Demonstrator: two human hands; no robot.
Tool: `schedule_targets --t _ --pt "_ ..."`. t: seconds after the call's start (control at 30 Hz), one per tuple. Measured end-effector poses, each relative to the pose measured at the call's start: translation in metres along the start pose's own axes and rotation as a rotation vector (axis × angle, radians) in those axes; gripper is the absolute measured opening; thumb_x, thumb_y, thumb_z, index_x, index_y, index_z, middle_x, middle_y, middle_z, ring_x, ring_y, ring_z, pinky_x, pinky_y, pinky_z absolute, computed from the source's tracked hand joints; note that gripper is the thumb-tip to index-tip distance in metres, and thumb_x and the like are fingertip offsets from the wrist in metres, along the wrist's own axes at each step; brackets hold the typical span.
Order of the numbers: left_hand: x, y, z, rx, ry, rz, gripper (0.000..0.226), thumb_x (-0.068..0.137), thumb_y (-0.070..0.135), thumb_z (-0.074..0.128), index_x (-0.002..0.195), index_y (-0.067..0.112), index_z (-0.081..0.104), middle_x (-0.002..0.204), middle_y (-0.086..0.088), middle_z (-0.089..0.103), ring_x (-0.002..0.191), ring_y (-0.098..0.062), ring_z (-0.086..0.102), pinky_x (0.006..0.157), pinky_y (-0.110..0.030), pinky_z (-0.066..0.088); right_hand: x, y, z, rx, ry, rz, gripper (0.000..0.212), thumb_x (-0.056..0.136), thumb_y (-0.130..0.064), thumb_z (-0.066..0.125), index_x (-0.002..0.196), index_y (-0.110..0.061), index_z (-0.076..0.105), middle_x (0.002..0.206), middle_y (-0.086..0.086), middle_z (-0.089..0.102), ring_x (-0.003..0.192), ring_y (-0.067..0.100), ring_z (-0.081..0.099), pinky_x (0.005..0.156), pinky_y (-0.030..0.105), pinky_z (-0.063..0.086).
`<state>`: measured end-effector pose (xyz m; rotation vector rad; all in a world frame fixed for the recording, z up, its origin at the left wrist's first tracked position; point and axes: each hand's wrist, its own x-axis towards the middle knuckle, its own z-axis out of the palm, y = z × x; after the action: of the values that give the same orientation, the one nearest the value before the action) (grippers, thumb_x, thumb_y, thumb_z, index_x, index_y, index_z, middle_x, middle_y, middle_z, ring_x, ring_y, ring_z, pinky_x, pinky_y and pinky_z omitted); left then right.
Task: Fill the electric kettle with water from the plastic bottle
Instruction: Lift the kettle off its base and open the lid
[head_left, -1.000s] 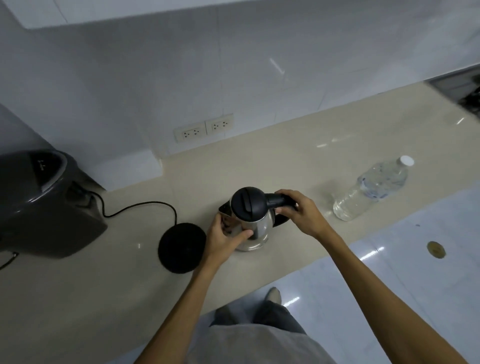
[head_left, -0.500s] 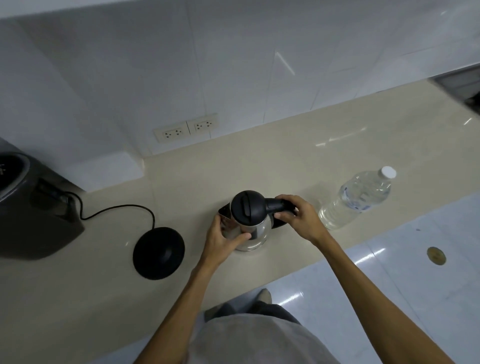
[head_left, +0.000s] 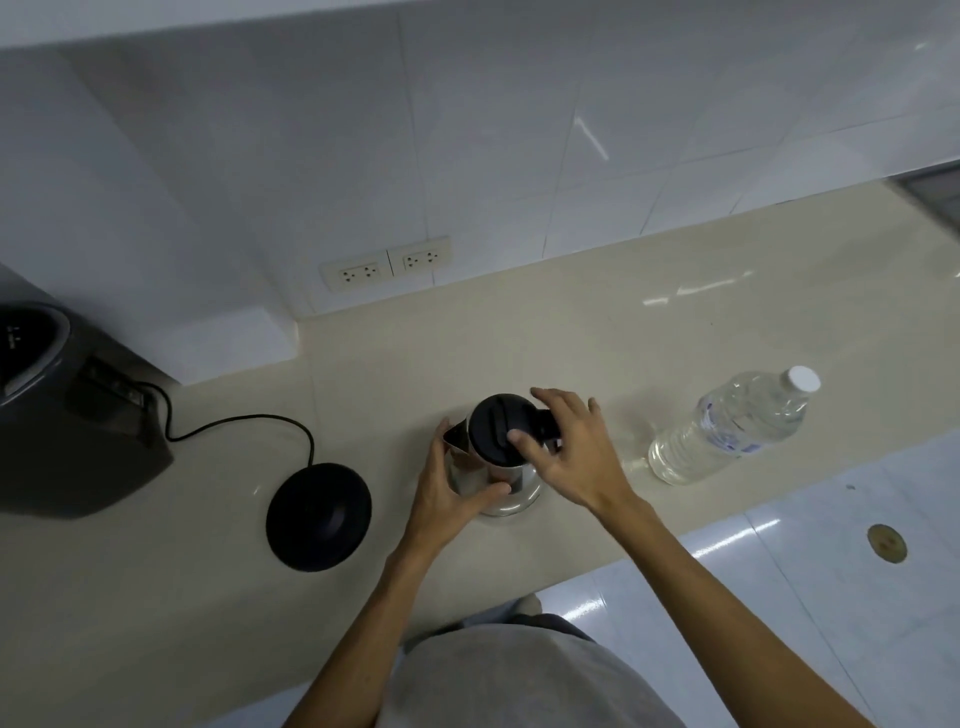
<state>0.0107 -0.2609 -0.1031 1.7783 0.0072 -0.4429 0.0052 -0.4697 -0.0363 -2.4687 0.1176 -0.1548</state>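
Nearest to you, below the kettle, your grey shirt fills the bottom of the view, and both bare forearms reach up from it toward the kettle. To the kettle's lower right lies glossy white tiled floor with a round brass drain cover set in it.

The kettle stands upright on the pale beige countertop, near the counter's front edge, its black lid down. Your left hand is wrapped around the kettle's steel body on its left side, thumb across the front. Your right hand rests over the kettle's black handle with fingers loosely spread, the thumb tip touching the lid; it is not clenched on anything you can make out.

Left of the kettle, apart from it, sits the round black power base, its cord curling away to a dark grey appliance far to the kettle's left. Right of the kettle, apart from your right hand, the plastic bottle stands capped in white, holding clear water.

Beyond the kettle, the counter meets a white tiled wall carrying a double socket plate up and to the kettle's left.
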Motion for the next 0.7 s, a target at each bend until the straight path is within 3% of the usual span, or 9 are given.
schedule_targets --t 0.13,0.23,0.37,0.53,0.7 --pt "0.004 0.003 0.001 -0.014 -0.017 -0.005 0.134 0.055 0.062 0.100 0.164 0.043 0.024 0.156 0.026 0.048 0.146 0.003 0.044 0.118 -0.031 0.042 0.006 -0.030 0.016 -0.234 0.062 0.006 0.082 0.086 -0.079 0.045 0.133 -0.015 0.063 0.131 0.000 0.068 0.127 0.020 0.060 0.118 0.066 0.018" --pt "0.010 0.003 0.002 -0.019 -0.042 0.011 0.129 0.051 0.060 0.101 0.160 0.038 0.035 0.148 0.026 0.056 0.138 0.006 0.052 0.118 -0.034 0.047 0.008 -0.036 0.023 -0.295 0.094 0.030 0.075 0.087 -0.073 0.048 0.128 -0.013 0.065 0.122 0.003 0.073 0.118 0.025 0.065 0.116 0.063 0.024" --pt "0.012 -0.001 0.002 -0.027 -0.042 0.016 0.122 0.051 0.058 0.103 0.155 0.036 0.043 0.144 0.019 0.062 0.135 -0.001 0.058 0.115 -0.041 0.051 0.009 -0.037 0.028 -0.287 0.140 0.057 0.066 0.087 -0.061 0.054 0.127 -0.010 0.065 0.112 0.005 0.076 0.107 0.030 0.068 0.113 0.058 0.032" --pt "0.013 -0.001 0.001 -0.029 -0.050 0.015 0.124 0.049 0.060 0.102 0.155 0.036 0.043 0.141 0.020 0.063 0.130 0.002 0.060 0.112 -0.036 0.052 0.013 -0.039 0.030 -0.230 0.140 0.083 0.065 0.084 -0.053 0.059 0.132 -0.010 0.060 0.102 0.006 0.076 0.096 0.032 0.066 0.104 0.049 0.038" --pt "0.015 -0.005 0.000 -0.007 -0.045 0.000 0.118 0.054 0.044 0.105 0.154 0.037 0.043 0.136 0.022 0.066 0.123 0.009 0.062 0.108 -0.031 0.053 0.016 -0.036 0.029 -0.200 0.130 0.061 0.059 0.084 -0.046 0.062 0.130 -0.010 0.061 0.099 0.009 0.076 0.093 0.035 0.065 0.099 0.048 0.041"
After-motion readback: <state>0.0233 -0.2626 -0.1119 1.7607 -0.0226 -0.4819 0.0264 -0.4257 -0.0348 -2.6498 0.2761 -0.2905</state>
